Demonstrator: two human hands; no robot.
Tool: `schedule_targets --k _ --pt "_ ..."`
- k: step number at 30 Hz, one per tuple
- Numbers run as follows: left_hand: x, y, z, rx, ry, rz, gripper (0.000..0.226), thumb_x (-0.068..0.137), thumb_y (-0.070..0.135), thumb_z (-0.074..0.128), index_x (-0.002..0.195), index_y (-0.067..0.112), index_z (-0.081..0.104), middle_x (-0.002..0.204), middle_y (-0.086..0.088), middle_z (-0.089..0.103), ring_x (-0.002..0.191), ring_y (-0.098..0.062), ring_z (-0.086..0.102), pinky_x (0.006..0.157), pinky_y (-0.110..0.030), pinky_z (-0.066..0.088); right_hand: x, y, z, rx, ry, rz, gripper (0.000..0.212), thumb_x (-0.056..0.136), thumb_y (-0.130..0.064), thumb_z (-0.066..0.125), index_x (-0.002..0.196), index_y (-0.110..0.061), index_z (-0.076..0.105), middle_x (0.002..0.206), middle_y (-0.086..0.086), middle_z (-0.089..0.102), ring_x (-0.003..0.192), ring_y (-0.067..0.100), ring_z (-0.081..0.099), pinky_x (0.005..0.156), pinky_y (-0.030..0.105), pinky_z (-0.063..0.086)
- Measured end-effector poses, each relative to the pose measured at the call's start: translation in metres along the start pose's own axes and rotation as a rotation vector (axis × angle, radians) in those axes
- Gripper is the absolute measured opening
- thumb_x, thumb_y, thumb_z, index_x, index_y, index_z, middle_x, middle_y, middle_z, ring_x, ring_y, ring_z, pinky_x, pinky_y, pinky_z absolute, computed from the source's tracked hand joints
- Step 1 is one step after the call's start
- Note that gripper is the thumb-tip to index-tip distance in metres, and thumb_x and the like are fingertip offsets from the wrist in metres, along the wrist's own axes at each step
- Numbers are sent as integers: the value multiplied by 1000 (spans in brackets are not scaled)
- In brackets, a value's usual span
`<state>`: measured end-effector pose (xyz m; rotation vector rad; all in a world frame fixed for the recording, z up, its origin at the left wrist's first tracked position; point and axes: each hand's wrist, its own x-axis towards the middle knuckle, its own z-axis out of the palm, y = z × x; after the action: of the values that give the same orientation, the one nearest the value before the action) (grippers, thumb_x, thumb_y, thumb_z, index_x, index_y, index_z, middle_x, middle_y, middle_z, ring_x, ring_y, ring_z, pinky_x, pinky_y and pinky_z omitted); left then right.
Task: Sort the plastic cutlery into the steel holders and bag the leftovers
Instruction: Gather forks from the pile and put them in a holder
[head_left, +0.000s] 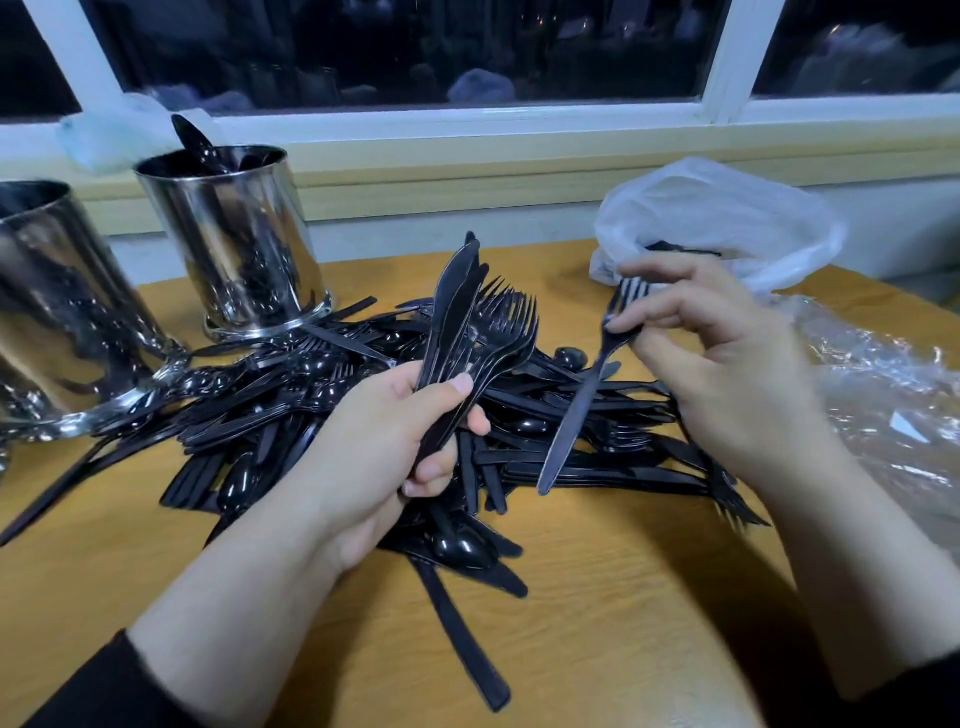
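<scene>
Left hand (415, 436): fingers clenched round bundle (467, 338) of knives and forks, gathered for holders; right hand (727, 353) pinches single fork (587, 395).

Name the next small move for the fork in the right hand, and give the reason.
Probably bring the single black plastic fork, pinched in the right hand, across to the left hand and slot it in beside the forks of the black knife-and-fork bundle gripped there. Its tines point up like theirs, and the shiny steel cylindrical holders stand farther off.

Two holders (236, 244) stand left of the cutlery pile (545, 415) on the table (623, 597); a bag (727, 218) lies right.
</scene>
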<state>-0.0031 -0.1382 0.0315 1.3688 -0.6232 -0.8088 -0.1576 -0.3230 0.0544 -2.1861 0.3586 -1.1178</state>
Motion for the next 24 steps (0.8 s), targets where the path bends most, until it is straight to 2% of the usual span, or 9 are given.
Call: schedule_targets --k 1,5,7,10,12,17,19,22,24 --pt "0 1 1 -6 -8 -1 18 105 19 55 93 5 57 80 -8 66 43 -10 32 40 -22 21 -1 -3 6 19 -28 -1 31 88 0 68 84 -30 73 116 -13 63 111 8 61 100 35 46" --pt "-3 0 3 6 -39 28 18 104 20 57 94 6 59 76 -14 59 46 -15 39 42 -24 31 -4 -15 27 93 -19 29 35 87 2 70 84 -33 74 96 -8 62 81 -3 54 71 11 39" --pt "-5 0 5 -8 -60 44 16 104 20 58 97 6 62 76 -11 62 53 -18 49 47 -25 42 -5 -15 36 80 -14 20 29 88 -6 73 88 -34 75 92 -10 60 82 -3 54 72 7 36" --pt "-5 -1 5 -93 -83 24 12 103 19 60 102 10 67 81 -11 63 61 -21 60 51 -27 53 -5 -8 44 -7 -46 -19 21 90 -15 73 96 -35 78 89 -16 57 91 10 58 79 18 39" --pt "-5 -1 4 -120 -92 -1 11 102 19 60 102 11 67 82 -11 63 60 -21 60 49 -26 53 -5 -4 44 -22 -45 -26 23 90 -15 73 97 -36 78 89 -19 56 92 14 58 80 22 41" --pt "-4 2 3 -147 -115 -74 13 102 20 59 98 10 65 80 -9 63 54 -20 57 44 -23 50 -3 -3 31 47 -101 -19 31 90 -10 72 94 -41 75 93 -13 61 92 12 57 80 18 40" --pt "-4 2 3 -143 -122 -88 14 102 20 59 93 12 67 81 -9 63 53 -20 58 44 -23 50 -3 -2 29 -1 -142 -47 30 91 -9 71 95 -38 77 92 -14 60 92 13 57 82 20 41" --pt "-5 3 4 -107 -122 -76 11 103 21 59 98 12 64 84 -9 65 50 -18 57 42 -23 48 -4 1 33 -125 -126 -132 27 92 -8 69 101 -32 79 89 -12 57 91 20 56 82 26 45" --pt "-6 3 5 -88 -104 -71 11 103 21 58 100 12 63 86 -9 67 45 -16 52 39 -21 41 -4 0 38 -184 -112 -178 27 93 -6 67 106 -26 79 90 -8 58 90 19 54 83 20 43"
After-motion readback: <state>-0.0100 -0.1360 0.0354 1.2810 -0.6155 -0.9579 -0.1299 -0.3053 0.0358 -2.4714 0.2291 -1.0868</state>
